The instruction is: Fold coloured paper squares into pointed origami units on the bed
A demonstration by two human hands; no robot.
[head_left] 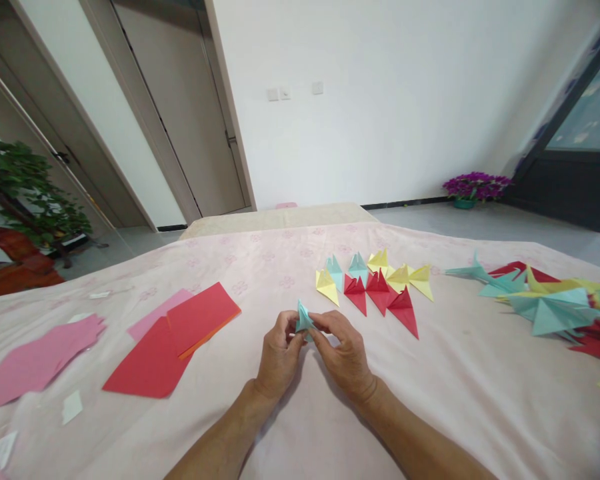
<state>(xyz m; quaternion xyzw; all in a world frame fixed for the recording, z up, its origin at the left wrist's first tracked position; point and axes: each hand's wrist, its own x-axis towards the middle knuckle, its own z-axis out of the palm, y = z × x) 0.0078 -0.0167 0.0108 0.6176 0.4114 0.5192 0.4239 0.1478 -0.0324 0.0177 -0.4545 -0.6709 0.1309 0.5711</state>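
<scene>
Between my two hands is a small light-blue folded paper piece (304,320), its pointed tip standing up. My left hand (279,353) pinches its left side with thumb and fingers. On the other side, my right hand (344,353) grips it the same way, thumb toward me. Fingers cover the lower part of the paper. Just beyond my right hand stand several folded paper pieces in rows: red ones (379,288), yellow ones (326,287) and light-blue ones (359,265), each with upright points.
To the left lie red paper sheets (145,363), pink paper (45,357) and small white scraps (72,407). Finished-looking paper cranes (553,310) in blue, yellow and red pile up at the right. A pink flowered cloth (280,257) covers the table.
</scene>
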